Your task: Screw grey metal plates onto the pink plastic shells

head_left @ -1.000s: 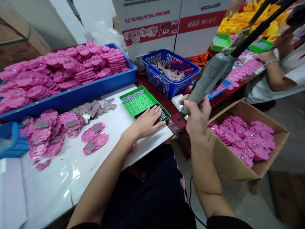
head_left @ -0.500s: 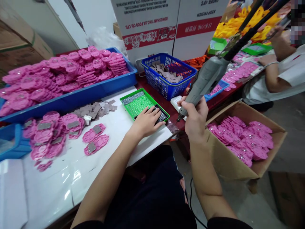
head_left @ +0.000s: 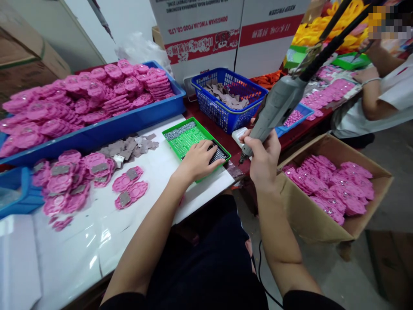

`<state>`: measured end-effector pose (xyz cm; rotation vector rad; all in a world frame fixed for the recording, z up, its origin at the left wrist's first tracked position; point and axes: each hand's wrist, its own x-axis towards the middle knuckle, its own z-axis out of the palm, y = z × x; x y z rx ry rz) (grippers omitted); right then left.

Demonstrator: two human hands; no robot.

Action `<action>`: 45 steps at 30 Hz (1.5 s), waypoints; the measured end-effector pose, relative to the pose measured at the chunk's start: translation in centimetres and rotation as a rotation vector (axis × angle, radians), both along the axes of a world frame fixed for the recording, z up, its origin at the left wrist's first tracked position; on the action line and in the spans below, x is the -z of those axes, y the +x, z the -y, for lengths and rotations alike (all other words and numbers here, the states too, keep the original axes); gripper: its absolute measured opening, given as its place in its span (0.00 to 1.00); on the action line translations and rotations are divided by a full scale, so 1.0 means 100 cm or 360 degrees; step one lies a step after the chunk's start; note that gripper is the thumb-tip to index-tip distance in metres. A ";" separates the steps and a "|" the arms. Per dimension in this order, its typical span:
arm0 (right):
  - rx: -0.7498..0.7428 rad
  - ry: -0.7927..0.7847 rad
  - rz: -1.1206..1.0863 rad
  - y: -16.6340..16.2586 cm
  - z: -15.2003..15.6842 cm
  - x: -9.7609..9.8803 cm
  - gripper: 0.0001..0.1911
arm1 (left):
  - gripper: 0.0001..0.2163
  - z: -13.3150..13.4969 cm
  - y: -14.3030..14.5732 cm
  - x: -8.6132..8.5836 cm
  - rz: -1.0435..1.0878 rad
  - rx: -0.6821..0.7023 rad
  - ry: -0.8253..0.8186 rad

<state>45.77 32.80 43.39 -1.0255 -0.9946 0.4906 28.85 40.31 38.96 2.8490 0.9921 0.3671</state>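
Slightly leftward goes the driver's (head_left: 274, 110) upper end since a second ago, wrapped firmly in the right hand (head_left: 265, 157) right of centre, bit angled down-left. Mid-frame, the left hand (head_left: 199, 160) lies loosely spread over the black plate (head_left: 221, 153) in the green tray (head_left: 191, 136). Pink parts (head_left: 132, 194) sit on the white surface (head_left: 74, 262) at left.

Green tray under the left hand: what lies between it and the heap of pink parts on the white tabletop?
Head view: loose flat grey pieces, with two pink parts on the near side, then a bare strip of white tabletop beside the green tray.
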 end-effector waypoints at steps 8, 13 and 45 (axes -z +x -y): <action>-0.0029 0.0040 -0.0024 0.001 -0.001 0.002 0.09 | 0.24 -0.006 -0.001 0.005 0.0119 0.0023 -0.0019; -0.0015 0.0035 -0.0032 -0.001 0.000 0.001 0.12 | 0.20 -0.009 -0.002 0.008 0.0134 0.0049 -0.0003; 0.0009 -0.0034 0.0024 -0.004 0.001 -0.002 0.10 | 0.20 -0.005 -0.005 0.003 -0.0063 -0.0027 0.0100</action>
